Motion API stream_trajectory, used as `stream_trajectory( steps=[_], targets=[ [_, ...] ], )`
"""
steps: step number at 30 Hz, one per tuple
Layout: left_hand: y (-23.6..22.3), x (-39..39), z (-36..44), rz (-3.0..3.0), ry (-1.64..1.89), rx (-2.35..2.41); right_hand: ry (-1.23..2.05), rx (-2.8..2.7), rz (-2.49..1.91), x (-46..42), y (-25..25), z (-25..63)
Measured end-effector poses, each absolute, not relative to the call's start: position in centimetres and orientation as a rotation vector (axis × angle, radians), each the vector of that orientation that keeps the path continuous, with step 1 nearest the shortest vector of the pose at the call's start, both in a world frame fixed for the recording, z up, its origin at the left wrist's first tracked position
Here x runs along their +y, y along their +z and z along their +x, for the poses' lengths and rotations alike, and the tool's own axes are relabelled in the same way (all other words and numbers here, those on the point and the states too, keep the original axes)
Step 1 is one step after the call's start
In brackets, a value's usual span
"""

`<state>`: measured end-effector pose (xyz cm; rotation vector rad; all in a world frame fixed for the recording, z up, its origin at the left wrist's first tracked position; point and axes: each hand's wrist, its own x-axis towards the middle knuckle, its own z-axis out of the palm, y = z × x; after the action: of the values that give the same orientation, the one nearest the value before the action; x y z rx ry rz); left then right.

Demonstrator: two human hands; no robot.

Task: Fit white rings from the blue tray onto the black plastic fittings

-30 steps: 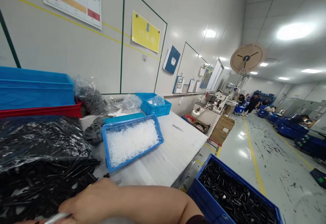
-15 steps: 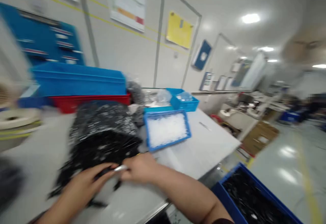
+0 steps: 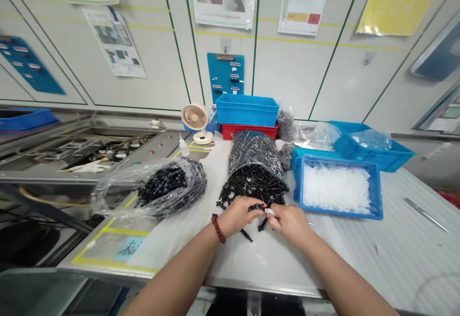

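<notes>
My left hand (image 3: 241,214) pinches a black ribbed plastic part (image 3: 256,207), closed round it, with a beaded bracelet (image 3: 218,228) at the wrist. Pressed against that part's right end is a small white translucent piece (image 3: 270,212), held in the closed fingers of my right hand (image 3: 290,224). Just beyond both hands, a pile of black parts (image 3: 253,182) spills from a clear plastic bag (image 3: 255,150). Two loose black parts lie on the table below my hands. To the right stands a blue tray (image 3: 377,191) full of small white translucent pieces (image 3: 336,189).
A second clear bag (image 3: 118,191) of black parts lies at left, near a dropper bottle (image 3: 183,146) and a beige fan (image 3: 194,117). Blue (image 3: 247,110) and red (image 3: 247,131) bins stand behind. Tweezers (image 3: 426,214) lie at right on the white table (image 3: 283,268).
The view has swung left and steadied, bringing the fan and the left bag into sight. Both hands stay together, holding the black part and the white piece end to end.
</notes>
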<state>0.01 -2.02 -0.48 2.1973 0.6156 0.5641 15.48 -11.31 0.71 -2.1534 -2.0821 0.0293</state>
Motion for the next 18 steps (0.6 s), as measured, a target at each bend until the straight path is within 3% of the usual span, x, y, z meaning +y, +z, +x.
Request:
stream_trajectory(
  steps=[18],
  targets=[
    [1.1,-2.2,-0.3,2.05,0.559,0.623,0.17,-2.085,-2.093,-11.2,1.1,15.7]
  ],
)
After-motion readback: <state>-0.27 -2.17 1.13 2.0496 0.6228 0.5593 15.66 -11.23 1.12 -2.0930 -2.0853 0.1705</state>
